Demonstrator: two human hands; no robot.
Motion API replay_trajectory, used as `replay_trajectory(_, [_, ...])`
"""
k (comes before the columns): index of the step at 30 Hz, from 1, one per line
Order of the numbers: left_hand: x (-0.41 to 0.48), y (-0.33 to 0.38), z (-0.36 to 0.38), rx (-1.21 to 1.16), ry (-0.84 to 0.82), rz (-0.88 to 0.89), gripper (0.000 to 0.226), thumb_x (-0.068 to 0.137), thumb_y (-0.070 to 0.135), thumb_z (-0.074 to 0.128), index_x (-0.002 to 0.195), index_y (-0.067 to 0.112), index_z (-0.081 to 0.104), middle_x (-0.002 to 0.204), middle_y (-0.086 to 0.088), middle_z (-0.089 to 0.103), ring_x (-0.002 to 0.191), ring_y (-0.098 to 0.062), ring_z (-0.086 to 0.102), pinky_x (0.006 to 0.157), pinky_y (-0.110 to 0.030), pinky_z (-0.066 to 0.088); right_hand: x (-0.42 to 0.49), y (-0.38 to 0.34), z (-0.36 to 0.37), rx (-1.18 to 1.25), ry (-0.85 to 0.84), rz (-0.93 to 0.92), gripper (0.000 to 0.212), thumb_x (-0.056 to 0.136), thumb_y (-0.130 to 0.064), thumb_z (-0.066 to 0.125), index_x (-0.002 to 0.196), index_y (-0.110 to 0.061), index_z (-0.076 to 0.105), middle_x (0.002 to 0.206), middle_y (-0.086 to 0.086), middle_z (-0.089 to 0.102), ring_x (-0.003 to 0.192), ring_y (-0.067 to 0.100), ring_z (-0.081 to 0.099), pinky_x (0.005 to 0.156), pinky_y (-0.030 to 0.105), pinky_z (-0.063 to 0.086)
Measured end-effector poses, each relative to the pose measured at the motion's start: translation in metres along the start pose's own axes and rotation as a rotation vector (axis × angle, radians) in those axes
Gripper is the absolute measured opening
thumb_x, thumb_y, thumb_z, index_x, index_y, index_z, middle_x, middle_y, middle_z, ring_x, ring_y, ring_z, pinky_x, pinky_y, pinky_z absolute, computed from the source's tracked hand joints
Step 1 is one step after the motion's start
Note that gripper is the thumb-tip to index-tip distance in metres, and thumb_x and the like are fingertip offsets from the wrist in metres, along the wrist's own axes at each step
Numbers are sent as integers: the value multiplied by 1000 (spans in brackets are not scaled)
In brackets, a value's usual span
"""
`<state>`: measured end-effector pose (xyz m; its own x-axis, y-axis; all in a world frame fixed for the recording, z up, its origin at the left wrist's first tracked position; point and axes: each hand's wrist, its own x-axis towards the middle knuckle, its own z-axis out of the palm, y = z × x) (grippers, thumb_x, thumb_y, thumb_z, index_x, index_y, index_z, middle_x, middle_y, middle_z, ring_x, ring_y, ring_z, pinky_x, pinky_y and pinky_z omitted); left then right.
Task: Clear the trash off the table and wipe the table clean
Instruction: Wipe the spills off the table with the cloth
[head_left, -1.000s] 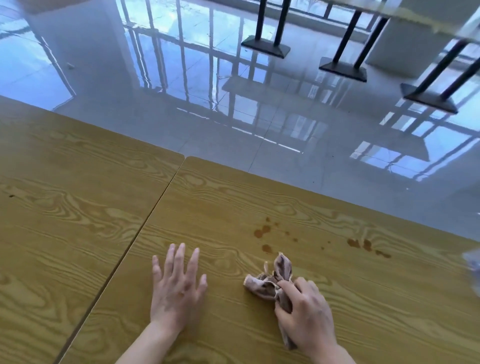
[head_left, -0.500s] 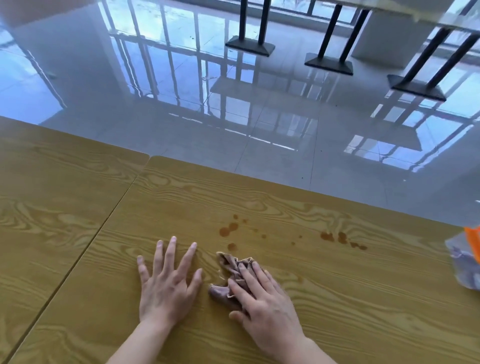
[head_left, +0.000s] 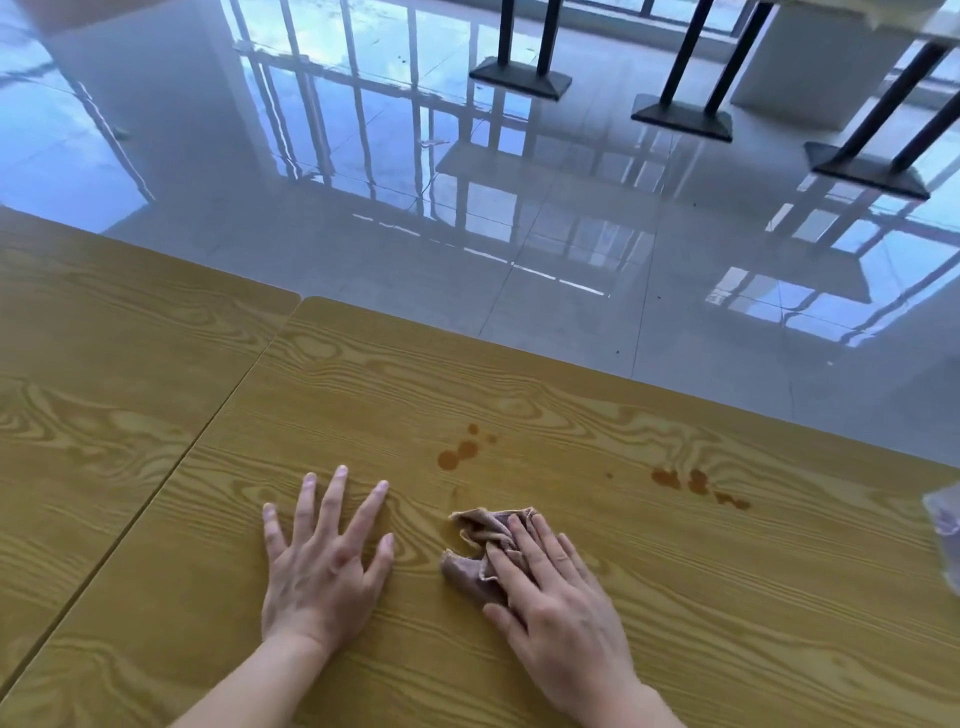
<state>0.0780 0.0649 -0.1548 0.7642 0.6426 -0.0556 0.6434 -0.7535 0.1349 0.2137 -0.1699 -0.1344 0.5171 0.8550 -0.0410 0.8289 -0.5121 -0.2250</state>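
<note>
My right hand (head_left: 561, 613) lies on a crumpled pinkish-brown cloth (head_left: 475, 540). Its fingers (head_left: 524, 556) are straight and close together, and they press the cloth flat on the yellow wood-grain table (head_left: 727, 649). My left hand (head_left: 322, 577) rests on the bare table just left of the cloth, palm down, fingers spread wide, holding nothing. The nearest group of round brown stains (head_left: 460, 452) is just beyond the far edge of the cloth, in front of my right fingertips. A second row of brown spots (head_left: 691, 483) is beyond the cloth and well to its right, with its line running sideways. I judge the next push should go forward, away from me, and the right hand is nearer to both groups. The cloth is a bunch with no clear long axis. I can read no label or writing anywhere.
</note>
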Motion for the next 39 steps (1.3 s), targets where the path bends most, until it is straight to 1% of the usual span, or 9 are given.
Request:
replay_trajectory(3, [0,-1,1,0,12,5,61,88,62,33,147,49,29,162,-1,22,149,-30,13,115,-66,6,43,37,-11,-14,18,184,58,99,-60,31,151,-34,29,163,1,9,152,21,-2,123,37,2])
replay_trajectory(6, [-1,0,1,2,28,-1,60,88,62,32,147,49,28,162,-1,21,149,-30,12,115,-65,7,94,56,-24,29,14,406,58,99,-60,27,153,-39,20,165,2,4,151,24,-5,123,40,1])
replay_trajectory(9, [-2,-1,1,-13,24,6,60,89,62,31,147,50,26,162,0,20,150,-29,11,116,-65,7,75,34,-14,12,3,316,58,99,-60,25,153,-40,17,165,1,0,151,26,-9,123,45,6])
replay_trajectory(13, [-1,0,0,-22,22,0,60,88,62,33,146,49,30,161,-1,24,149,-29,13,115,-65,8,-1,15,1,-3,11,56,58,97,-56,35,150,-32,35,163,4,16,152,25,4,118,42,15])
replay_trajectory(20, [-1,0,-1,-15,29,-4,60,87,61,33,146,49,32,160,-1,24,149,-29,14,115,-65,8,97,50,-25,53,28,480,58,101,-57,21,155,-36,15,165,5,1,151,27,-9,123,42,1])
replay_trajectory(24, [-1,4,-5,-13,21,-9,60,87,61,34,146,48,32,160,-1,24,149,-29,14,115,-65,9,51,-10,-4,53,23,147,56,99,-60,27,152,-42,22,164,-2,6,151,26,-9,122,41,3])
replay_trajectory(27, [-1,2,-5,-17,14,-1,60,87,59,36,146,47,33,161,-2,24,149,-30,14,115,-66,10,6,-25,10,30,6,-113,53,96,-57,43,144,-35,46,160,1,27,150,26,15,115,42,22])
replay_trajectory(35, [-2,1,-4,-49,40,-4,59,87,60,37,144,46,37,160,-2,27,149,-29,16,116,-65,9,139,32,-18,93,38,358,56,102,-48,32,153,-28,26,164,1,13,151,24,1,123,42,5])
replay_trajectory(39, [-3,2,-6,-66,33,-12,59,86,60,38,143,45,39,159,-1,28,149,-29,17,116,-65,10,83,3,-6,34,47,74,54,101,-48,34,151,-25,33,162,0,19,152,22,3,123,40,10])
